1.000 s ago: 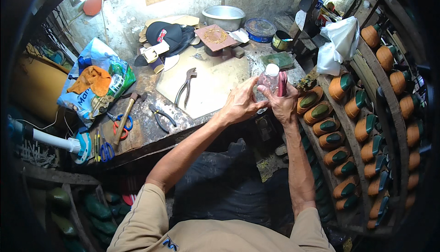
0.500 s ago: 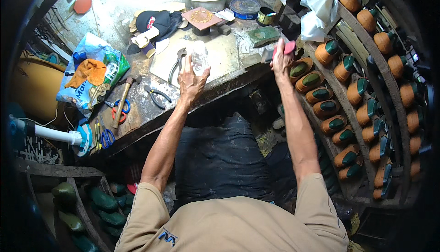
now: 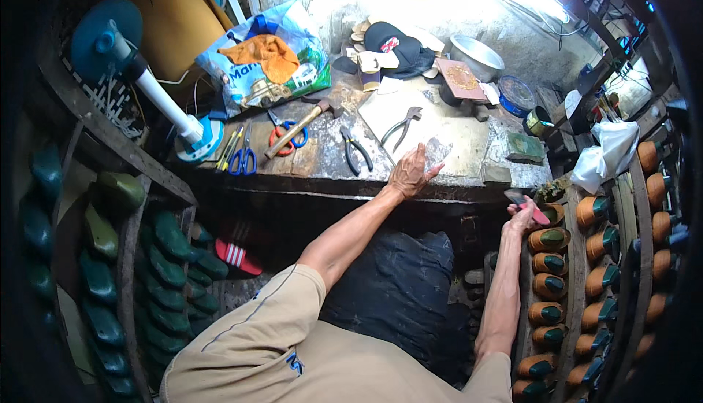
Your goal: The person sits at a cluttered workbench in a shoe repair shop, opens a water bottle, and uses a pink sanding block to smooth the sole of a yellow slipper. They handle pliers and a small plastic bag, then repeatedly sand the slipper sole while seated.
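My left hand [image 3: 412,174] lies at the front edge of the workbench [image 3: 322,176], fingers stretched out and thumb apart, palm down. Just beyond its fingertips are metal pincers [image 3: 401,126] on a pale board [image 3: 469,128]. The bright glare beside the fingers hides any clear thing there. My right hand [image 3: 520,220] is closed around a small pinkish-red object [image 3: 540,216] with a grey end, whose kind I cannot make out. It is in front of the bench's right end, beside the shoe rack.
Black-handled pliers [image 3: 356,152], a hammer [image 3: 299,130] and scissors [image 3: 243,160] lie on the bench's left. A blue bag [image 3: 311,44] stands behind them. Tan shoes on green lasts [image 3: 548,286] fill the right rack; green lasts [image 3: 170,278] fill the left one. A green block [image 3: 526,146] sits at the bench's right.
The view has swung left, so the bench sits further right. My right hand has come down beside the rack with the red object. My left hand has drawn toward the bench edge.
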`<action>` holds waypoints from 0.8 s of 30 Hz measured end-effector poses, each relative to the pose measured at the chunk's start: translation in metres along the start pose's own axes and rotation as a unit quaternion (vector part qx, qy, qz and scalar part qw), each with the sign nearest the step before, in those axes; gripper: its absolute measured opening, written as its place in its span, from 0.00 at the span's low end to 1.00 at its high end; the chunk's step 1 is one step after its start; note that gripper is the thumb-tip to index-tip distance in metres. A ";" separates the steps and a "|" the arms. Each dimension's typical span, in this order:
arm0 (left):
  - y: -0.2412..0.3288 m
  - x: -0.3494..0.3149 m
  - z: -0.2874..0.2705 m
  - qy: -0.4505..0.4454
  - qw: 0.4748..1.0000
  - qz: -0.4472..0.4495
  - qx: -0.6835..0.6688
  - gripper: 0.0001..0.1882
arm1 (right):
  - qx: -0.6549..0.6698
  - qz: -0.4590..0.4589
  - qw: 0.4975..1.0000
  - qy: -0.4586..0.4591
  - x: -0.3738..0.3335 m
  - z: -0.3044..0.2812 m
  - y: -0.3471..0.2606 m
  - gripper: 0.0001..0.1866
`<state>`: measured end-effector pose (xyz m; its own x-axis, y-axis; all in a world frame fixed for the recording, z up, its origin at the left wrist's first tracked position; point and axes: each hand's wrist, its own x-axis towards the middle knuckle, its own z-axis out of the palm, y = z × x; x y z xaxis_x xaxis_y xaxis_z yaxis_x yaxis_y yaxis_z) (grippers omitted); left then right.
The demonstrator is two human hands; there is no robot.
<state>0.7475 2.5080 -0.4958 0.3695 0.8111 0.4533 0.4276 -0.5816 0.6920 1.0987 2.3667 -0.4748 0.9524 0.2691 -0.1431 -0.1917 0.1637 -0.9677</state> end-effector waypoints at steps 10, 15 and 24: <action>0.015 0.008 -0.006 0.001 1.000 -0.026 0.011 0.40 | 0.126 0.049 0.975 -0.174 -0.041 0.029 0.017 0.12; 0.025 0.017 -0.014 -0.029 0.997 -0.054 -0.041 0.45 | 0.144 0.039 0.988 -0.050 -0.045 0.026 0.016 0.14; 0.085 -0.001 0.002 -0.253 0.964 -0.008 -0.078 0.53 | 0.008 0.085 0.985 -0.150 -0.041 0.020 0.005 0.11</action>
<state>0.7852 2.4575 -0.4390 0.7363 0.6628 0.1362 0.3218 -0.5201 0.7912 1.0538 2.3751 -0.4694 0.7938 0.5616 -0.2332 -0.3491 0.1068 -0.9310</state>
